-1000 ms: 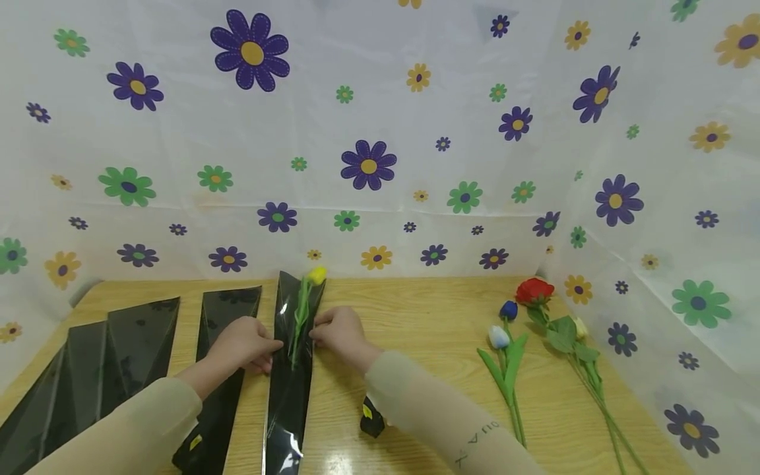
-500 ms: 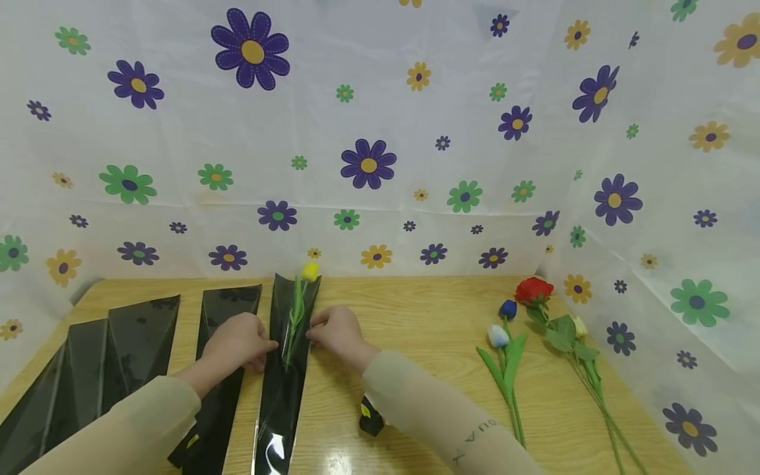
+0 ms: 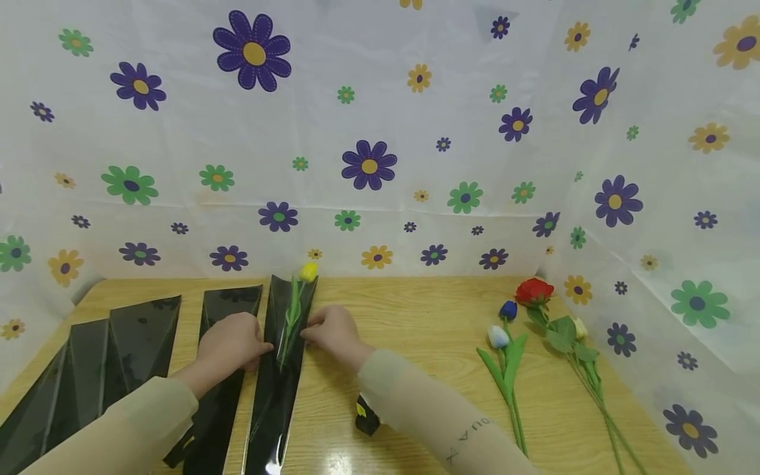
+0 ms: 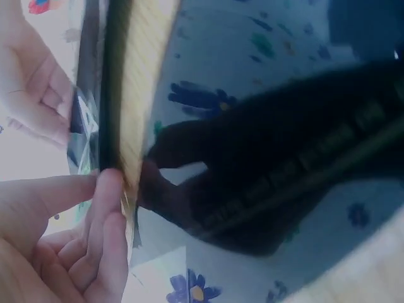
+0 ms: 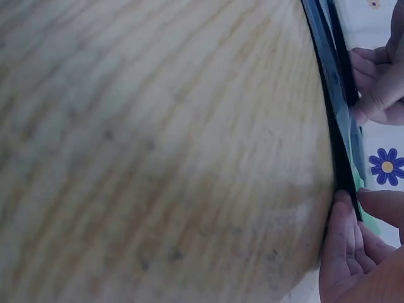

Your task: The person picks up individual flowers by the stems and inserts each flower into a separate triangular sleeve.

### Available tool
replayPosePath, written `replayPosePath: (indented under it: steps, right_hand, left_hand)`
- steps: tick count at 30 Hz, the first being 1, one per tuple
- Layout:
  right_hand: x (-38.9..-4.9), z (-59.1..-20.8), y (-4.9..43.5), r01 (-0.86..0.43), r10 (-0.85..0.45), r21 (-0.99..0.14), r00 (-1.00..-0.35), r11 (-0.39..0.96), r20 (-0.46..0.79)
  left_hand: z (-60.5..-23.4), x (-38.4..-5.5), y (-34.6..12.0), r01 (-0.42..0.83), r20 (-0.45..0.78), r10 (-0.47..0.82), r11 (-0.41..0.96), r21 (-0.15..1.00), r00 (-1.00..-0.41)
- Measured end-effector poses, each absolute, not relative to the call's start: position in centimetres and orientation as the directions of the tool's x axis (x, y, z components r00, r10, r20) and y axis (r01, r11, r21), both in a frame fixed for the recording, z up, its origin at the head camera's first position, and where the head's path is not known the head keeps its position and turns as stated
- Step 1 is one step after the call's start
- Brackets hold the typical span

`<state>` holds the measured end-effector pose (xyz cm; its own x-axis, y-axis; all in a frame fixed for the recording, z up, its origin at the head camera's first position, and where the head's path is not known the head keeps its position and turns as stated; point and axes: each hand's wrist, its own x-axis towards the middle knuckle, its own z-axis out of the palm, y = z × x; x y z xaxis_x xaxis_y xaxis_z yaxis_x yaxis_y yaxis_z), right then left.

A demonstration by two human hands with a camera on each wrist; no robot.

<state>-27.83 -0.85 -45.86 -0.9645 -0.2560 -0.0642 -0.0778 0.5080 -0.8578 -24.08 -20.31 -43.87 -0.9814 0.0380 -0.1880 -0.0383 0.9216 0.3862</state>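
A long black flower sleeve with a clear front [image 3: 276,389] lies lengthwise between my hands. Inside it is a yellow tulip [image 3: 308,272], its bloom at the sleeve's wide far end and its green leaves and stem showing through the film. My left hand [image 3: 234,343] pinches the sleeve's left edge between thumb and fingers. On the opposite edge, my right hand [image 3: 334,333] pinches with thumb and fingertips. The right wrist view shows that right hand [image 5: 360,252] with the thin dark edge between thumb and fingers. In the left wrist view the left fingertips [image 4: 108,183] meet at the sleeve's edge.
Another black sleeve [image 3: 216,409] lies under my left forearm, and several more overlapping sleeves [image 3: 139,343] fan out at the left. At the right lie a red rose [image 3: 534,291], a blue tulip [image 3: 508,310] and a white-blue tulip [image 3: 498,336]. A flower-print cloth [image 3: 380,99] hangs behind the table.
Both hands have shifted slightly left, carrying the sleeve and its yellow tulip with them. The grip on both edges stays the same.
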Motion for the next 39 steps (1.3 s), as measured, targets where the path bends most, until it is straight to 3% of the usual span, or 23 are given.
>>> replayPosePath:
  steps: [5,13,27,39]
  right_hand:
    - [-28.1,-45.4,-0.1,-0.076,-0.222,-0.842,-0.974,0.535,-0.054]
    - [-28.4,-44.2,0.4,-0.067,-0.193,-0.842,-0.980,0.536,-0.045]
    - [-26.5,-42.4,-3.0,-0.105,-0.298,-0.875,-0.953,0.472,-0.046]
    - [-23.9,-43.4,-6.7,-0.145,-0.318,-0.806,-0.946,0.574,-0.056]
  left_hand:
    - [-43.5,-24.1,-20.4,-0.007,-0.142,0.039,0.950,0.313,-0.989]
    - [-42.1,-24.2,-23.0,0.031,-0.049,0.049,0.945,0.325,-0.998]
    - [-42.3,-24.1,-27.4,-0.044,-0.070,-0.024,0.955,0.293,-0.997]
    - [-43.2,-23.4,-27.3,-0.067,-0.108,-0.044,0.972,0.227,-0.993]
